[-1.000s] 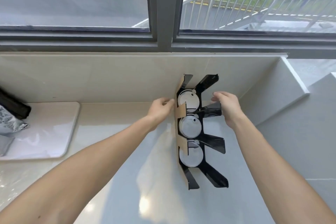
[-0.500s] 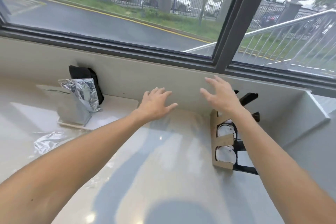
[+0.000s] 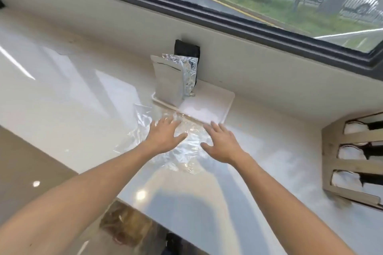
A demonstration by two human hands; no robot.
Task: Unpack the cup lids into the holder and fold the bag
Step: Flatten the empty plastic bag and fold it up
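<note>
On the shiny white stone counter (image 3: 62,93), both hands have moved away from the holder. A second ago they were at the brown cardboard and black plastic lid holder (image 3: 352,161), one on each side of it. Half a second ago they were up in the air, fingers spread. Now the left hand (image 3: 165,135) and the right hand (image 3: 222,144) are open and flat, palms down, over the crinkly clear plastic bag (image 3: 182,151). The bag lies spread on the counter between and under them. I cannot tell if the palms press on it or float just above.

The holder now sits far off to the right, by the edge of the view. Round white cup lids (image 3: 350,152) show in its three slots.

Just behind the bag is a flat white tray (image 3: 215,103). The far end of the bag touches its front rim. A grey paper pouch with a silver foil side (image 3: 172,80) stands upright on the tray, with a black thing (image 3: 186,47) behind it against the wall under the dark window frame (image 3: 228,20).

The counter's front edge runs slanted close under the left arm. To the left of the bag the counter is wide and bare. Between the right hand and the holder there is open counter too.
</note>
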